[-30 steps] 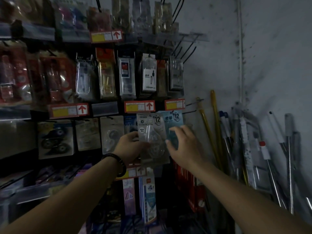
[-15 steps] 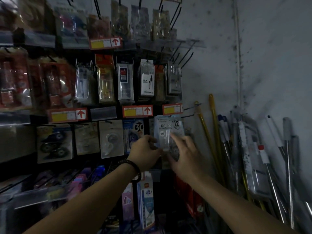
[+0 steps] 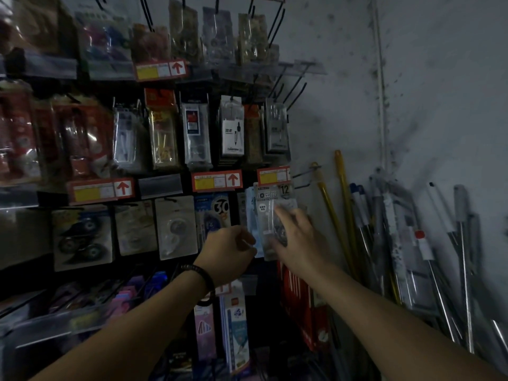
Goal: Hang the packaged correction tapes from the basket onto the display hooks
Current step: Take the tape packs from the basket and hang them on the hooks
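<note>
The correction tape packet (image 3: 270, 196) stood upright against the display rack, its long axis running top to bottom and its header just under a red and yellow price tag (image 3: 273, 176). The right hand (image 3: 298, 237) was the nearer of the 2. Its fingers lay fairly straight across the clear lower front of the packet, pressing it toward the rack, so the packet's header lay above and slightly left of that hand. Whether the thumb reached behind the packet could not be told.

The left hand (image 3: 228, 253) sat curled just beside the packet's lower left edge. It could not be told whether it pinched that edge or the pale blue packets (image 3: 248, 213) behind it.

The hanging hole and the hook meant for it were hidden behind the price tag and the header, so I could not judge whether the packet was already threaded on. 2 bare hooks (image 3: 303, 171) stuck out just to the right. The basket was out of view. The dim light blurred most of the printing.
</note>
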### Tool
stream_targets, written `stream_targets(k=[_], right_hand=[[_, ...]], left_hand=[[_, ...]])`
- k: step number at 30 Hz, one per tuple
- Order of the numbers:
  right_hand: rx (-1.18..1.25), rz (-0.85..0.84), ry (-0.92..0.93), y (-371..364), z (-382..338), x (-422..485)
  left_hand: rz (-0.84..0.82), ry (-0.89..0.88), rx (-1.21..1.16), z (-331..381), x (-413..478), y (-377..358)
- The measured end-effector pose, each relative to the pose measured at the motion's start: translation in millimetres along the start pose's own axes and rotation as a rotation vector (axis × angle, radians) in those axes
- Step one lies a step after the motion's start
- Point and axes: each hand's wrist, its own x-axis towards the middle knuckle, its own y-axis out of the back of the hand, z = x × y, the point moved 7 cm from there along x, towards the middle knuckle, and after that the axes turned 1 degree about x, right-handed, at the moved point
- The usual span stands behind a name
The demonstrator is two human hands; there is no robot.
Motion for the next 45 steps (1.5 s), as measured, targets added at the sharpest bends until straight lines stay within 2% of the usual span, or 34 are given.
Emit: stream_targets(k=[7,15,18,22,29,34,41,45], right_hand=[[0.009,-0.002,-0.006,0,2,2],[-0.002,-0.141,-0.076,-12,-6,8],[-0.065,-0.173,-0.11,-13,-11,-5],[-0.018,-0.226,-0.114,-20,-22,-42],[0.034,-0.456,-0.044,-38,-78,-149],[0.206,-0.614,-0.006,-81,-128,-259],[0.307,-0.91,-0.115,-154,-159,-434],[0.328,-1.075,-0.196,-196,-158,-532]], left_hand=[[-0.01,-0.011,-0.002,-5,-2,5],[0.002,-0.051,0.075,-5,-16,9],[0.002,-0.033,0.088,-16,-38,12],[-0.059,0.014,0.117,-53,-97,5],[-0.253,0.154,0.26,-117,-231,-7],[-0.361,0.228,0.322,-158,-336,-29],[-0.478,0.352,0.24,-217,-475,-74],[-0.558,0.493,0.215,-257,-549,-108]])
